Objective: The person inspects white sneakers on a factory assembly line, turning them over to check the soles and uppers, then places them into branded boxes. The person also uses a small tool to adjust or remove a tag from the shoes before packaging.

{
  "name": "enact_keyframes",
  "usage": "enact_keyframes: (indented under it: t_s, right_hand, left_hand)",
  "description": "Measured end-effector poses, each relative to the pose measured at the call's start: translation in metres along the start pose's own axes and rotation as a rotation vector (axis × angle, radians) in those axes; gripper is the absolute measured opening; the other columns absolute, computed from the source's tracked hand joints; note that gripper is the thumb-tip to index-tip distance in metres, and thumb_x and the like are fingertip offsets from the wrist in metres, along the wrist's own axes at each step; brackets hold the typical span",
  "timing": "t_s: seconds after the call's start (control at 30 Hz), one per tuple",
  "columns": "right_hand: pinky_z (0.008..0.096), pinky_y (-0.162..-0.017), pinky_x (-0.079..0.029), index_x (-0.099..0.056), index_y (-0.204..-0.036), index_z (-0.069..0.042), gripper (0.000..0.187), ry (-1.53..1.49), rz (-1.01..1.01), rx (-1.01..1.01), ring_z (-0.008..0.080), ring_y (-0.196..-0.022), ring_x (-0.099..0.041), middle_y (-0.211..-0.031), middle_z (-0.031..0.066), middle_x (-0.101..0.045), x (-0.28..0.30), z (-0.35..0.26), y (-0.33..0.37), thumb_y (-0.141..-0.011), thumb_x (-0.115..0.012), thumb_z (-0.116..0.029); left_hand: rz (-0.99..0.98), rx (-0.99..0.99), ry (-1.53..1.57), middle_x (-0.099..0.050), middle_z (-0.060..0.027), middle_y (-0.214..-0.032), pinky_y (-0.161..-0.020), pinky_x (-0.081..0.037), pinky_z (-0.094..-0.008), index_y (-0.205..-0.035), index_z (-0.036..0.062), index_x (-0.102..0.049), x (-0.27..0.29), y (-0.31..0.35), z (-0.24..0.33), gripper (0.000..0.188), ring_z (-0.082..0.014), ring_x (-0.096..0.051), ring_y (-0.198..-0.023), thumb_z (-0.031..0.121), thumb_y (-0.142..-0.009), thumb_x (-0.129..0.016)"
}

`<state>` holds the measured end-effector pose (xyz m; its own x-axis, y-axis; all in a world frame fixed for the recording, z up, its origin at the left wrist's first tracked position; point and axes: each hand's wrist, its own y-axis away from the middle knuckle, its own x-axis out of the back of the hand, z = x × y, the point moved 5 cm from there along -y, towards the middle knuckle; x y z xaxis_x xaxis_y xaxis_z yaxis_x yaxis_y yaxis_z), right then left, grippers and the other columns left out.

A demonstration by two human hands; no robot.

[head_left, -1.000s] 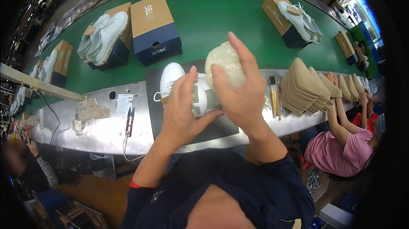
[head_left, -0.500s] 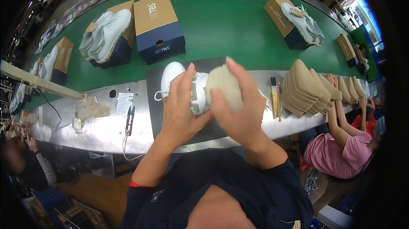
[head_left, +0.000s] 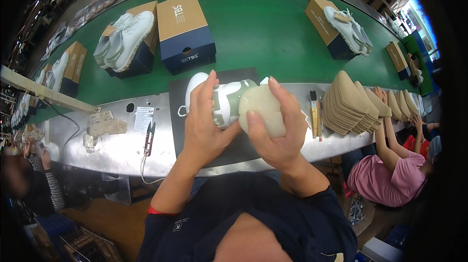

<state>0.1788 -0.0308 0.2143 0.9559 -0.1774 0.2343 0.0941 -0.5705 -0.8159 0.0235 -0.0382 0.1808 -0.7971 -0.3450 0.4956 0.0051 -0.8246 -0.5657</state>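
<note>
A white sneaker (head_left: pixel 227 98) with sage-green panels lies on its side on a dark mat (head_left: pixel 178 130) in front of me. My left hand (head_left: pixel 202 120) is wrapped round its middle, fingers on the far side and thumb near me. A thin loop sticks out at the shoe's left. In my right hand (head_left: pixel 282 137) is a thick, pale cream rubbery pad (head_left: pixel 262 108), gripped between thumb and fingers. The pad is against or just over the shoe's right end and hides it; contact cannot be made out.
Thread snips (head_left: pixel 148 140) and a printed card (head_left: pixel 143 117) lie left; brushes (head_left: pixel 314 113) and stacked tan shaped inserts (head_left: pixel 343 101) stand right. Beyond, a green belt (head_left: pixel 258 23) carries a shoebox (head_left: pixel 185 42) and boxes topped with sneakers (head_left: pixel 129 38). Co-workers (head_left: pixel 390 174) sit on both sides.
My right hand and the pad have shifted slightly right and toward me, showing more of the shoe's green panels. The pad is less blurred. My left hand keeps its hold.
</note>
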Motion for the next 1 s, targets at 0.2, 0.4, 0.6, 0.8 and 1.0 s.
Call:
enact_keyframes:
  t_s: [0.2, 0.4, 0.6, 0.8, 1.0]
  right_hand:
    - [0.0343, -0.07, -0.051, -0.059, -0.125, 0.006, 0.053, 0.023, -0.085, -0.036, 0.0249, -0.081, -0.061, -0.11, 0.0168, -0.068, 0.003, -0.005, -0.009, -0.074, -0.072, -0.003]
    - [0.0324, -0.081, -0.051, -0.057, -0.132, 0.001, 0.053, -0.011, -0.2, -0.285, 0.0217, -0.092, -0.063, -0.11, 0.0167, -0.066, 0.004, 0.012, -0.029, -0.081, -0.069, -0.004]
    - [0.0301, -0.091, -0.05, -0.054, -0.136, 0.002, 0.054, -0.09, 0.063, -0.572, 0.0174, -0.103, -0.063, -0.115, 0.0146, -0.066, 0.045, 0.068, -0.008, -0.086, -0.072, -0.01]
    - [0.0419, -0.088, -0.05, -0.056, -0.132, 0.002, 0.055, 0.681, -0.22, -0.674, 0.0364, -0.098, -0.067, -0.111, 0.0244, -0.068, 0.092, 0.177, 0.09, -0.086, -0.071, -0.025]
    - [0.047, -0.099, -0.041, -0.055, -0.13, 0.001, 0.051, 0.763, -0.095, -0.432, 0.0424, -0.112, -0.053, -0.123, 0.0246, -0.054, 0.076, 0.155, 0.11, -0.089, -0.068, -0.027]
  left_hand:
    - [-0.008, -0.005, 0.012, -0.049, -0.0212, -0.129, -0.089, -0.052, -0.0419, -0.148, -0.0008, -0.032, -0.005, -0.001, 0.003, 0.096, -0.036, -0.055, -0.115, 0.02, -0.07, -0.084]
    - [-0.074, -0.106, -0.015, -0.05, -0.0208, -0.128, -0.089, -0.051, -0.0417, -0.146, -0.0002, -0.036, -0.009, 0.001, 0.011, 0.098, -0.0359, -0.056, -0.113, 0.027, -0.068, -0.088]
    - [-0.094, -0.093, 0.001, -0.05, -0.0208, -0.127, -0.088, -0.051, -0.041, -0.144, 0.0007, -0.039, -0.009, 0.0, 0.013, 0.098, -0.0351, -0.058, -0.109, 0.034, -0.067, -0.088]
    - [-0.078, -0.042, 0.065, -0.052, -0.0208, -0.125, -0.09, -0.049, -0.0418, -0.135, 0.0011, -0.046, 0.002, 0.002, 0.006, 0.078, -0.0361, -0.058, -0.108, 0.033, -0.074, -0.083]
    - [0.003, 0.127, 0.295, -0.056, -0.0196, -0.123, -0.096, -0.045, -0.0396, -0.125, -0.0004, -0.052, 0.009, 0.004, -0.006, 0.049, -0.0334, -0.057, -0.113, 0.025, -0.086, -0.066]
